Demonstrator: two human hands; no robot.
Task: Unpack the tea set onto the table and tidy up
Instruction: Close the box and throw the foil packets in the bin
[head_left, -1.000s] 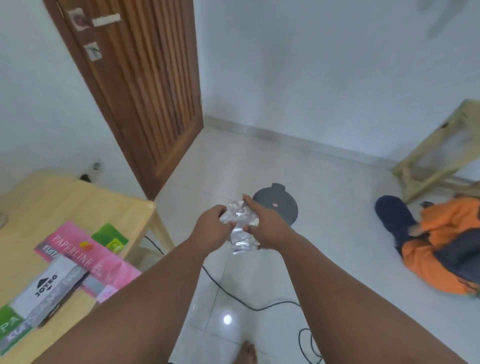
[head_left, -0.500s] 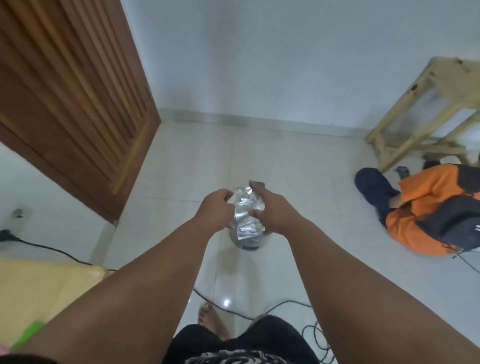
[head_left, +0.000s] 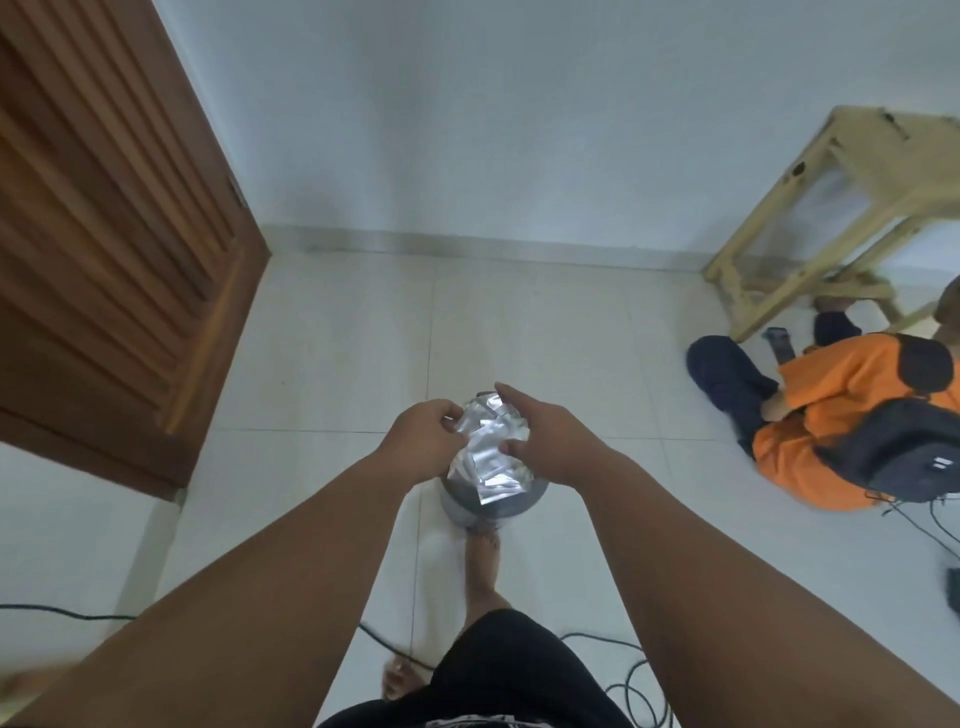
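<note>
A crumpled wad of silvery plastic wrapping sits between both my hands at the middle of the view. My left hand grips its left side and my right hand grips its right side. Directly under the wad stands a small grey pedal bin on the tiled floor, mostly hidden by the wrapping. My foot rests against the bin's near side. The table and tea set are out of view.
A brown slatted wooden door stands at the left. A person in an orange shirt with a black backpack sits on the floor at right, beside a pale wooden stool. Black cables trail across the tiles near my feet.
I have turned away from the table, which has left the view, and stepped up to the bin. The wrapping now hangs right above the bin, still in both hands.
</note>
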